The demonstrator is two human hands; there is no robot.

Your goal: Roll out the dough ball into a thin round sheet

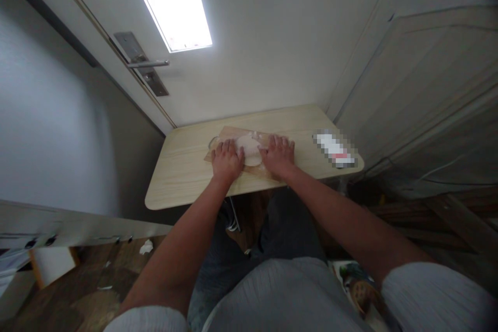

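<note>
A pale, flattened round of dough lies on a wooden cutting board. My left hand covers the dough's left edge, fingers bent and close together, thumb against the dough. On the opposite side, my right hand is closed in the same way, its thumb at the dough's right edge. Both palms face down, so what lies beneath them is hidden. A thin metal ring shows at the board's left end, beside my left fingers.
The board rests on a small light-wood table with rounded corners. A blurred-out flat object lies at its right end. Behind stands a white door with a metal handle. Crumpled white paper lies on the floor at left.
</note>
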